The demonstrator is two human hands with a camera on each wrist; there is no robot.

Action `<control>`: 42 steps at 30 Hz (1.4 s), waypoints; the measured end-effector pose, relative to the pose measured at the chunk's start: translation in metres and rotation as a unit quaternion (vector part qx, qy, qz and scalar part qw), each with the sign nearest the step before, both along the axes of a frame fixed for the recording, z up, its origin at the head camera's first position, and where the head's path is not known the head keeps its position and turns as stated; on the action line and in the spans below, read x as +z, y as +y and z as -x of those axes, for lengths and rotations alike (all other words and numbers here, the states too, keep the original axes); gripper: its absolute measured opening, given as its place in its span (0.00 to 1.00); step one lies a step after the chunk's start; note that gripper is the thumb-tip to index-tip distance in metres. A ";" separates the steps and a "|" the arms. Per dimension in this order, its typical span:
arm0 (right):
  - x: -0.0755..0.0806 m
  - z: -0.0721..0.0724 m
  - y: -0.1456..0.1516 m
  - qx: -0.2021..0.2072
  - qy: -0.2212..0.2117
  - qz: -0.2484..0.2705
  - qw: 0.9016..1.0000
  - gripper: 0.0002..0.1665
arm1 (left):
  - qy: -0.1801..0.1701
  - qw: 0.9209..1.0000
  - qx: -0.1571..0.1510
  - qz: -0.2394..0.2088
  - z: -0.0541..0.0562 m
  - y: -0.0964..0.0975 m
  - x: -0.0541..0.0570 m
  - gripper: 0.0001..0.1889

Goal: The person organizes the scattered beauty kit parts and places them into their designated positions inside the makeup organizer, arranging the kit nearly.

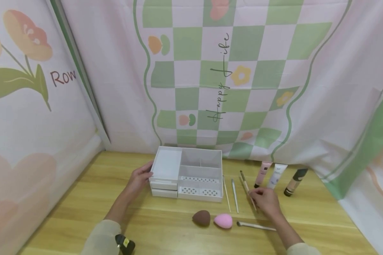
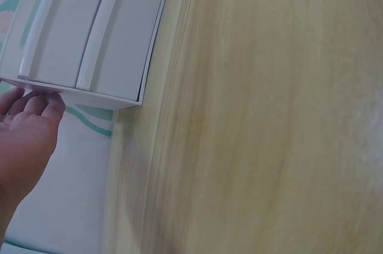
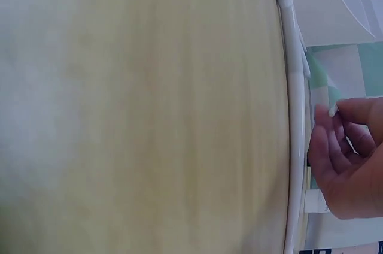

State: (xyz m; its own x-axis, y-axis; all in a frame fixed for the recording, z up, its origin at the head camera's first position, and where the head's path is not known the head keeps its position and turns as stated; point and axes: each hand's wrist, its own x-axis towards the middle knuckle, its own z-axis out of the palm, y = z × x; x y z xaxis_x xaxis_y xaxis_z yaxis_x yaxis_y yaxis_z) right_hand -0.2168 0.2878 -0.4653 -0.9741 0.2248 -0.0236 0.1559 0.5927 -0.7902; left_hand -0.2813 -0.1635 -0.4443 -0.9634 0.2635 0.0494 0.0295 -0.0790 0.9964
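Right hand (image 1: 267, 202) pinches a slim brush (image 1: 245, 181); left hand (image 1: 139, 177) lies loose-fingered. Nearest, at the right hand's eight o'clock, the pink sponge (image 1: 223, 221) could roll if nudged. Between nine and ten, the white organizer (image 1: 166, 163) might skid if the left fingers touching its side push. About level, at twelve, the pink tube (image 1: 263, 174) may topple if knuckles bump it.

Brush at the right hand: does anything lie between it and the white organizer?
Yes: a slim whitish tool and, nearer the organizer, a slim tan tool lie between the organizer and the brush. Both lie low, so the right hand could probably pass above them.
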 end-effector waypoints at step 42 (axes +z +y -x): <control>0.035 0.010 -0.022 0.014 -0.040 0.259 0.965 0.18 | 0.002 1.000 0.000 -0.010 0.001 0.001 0.001 0.30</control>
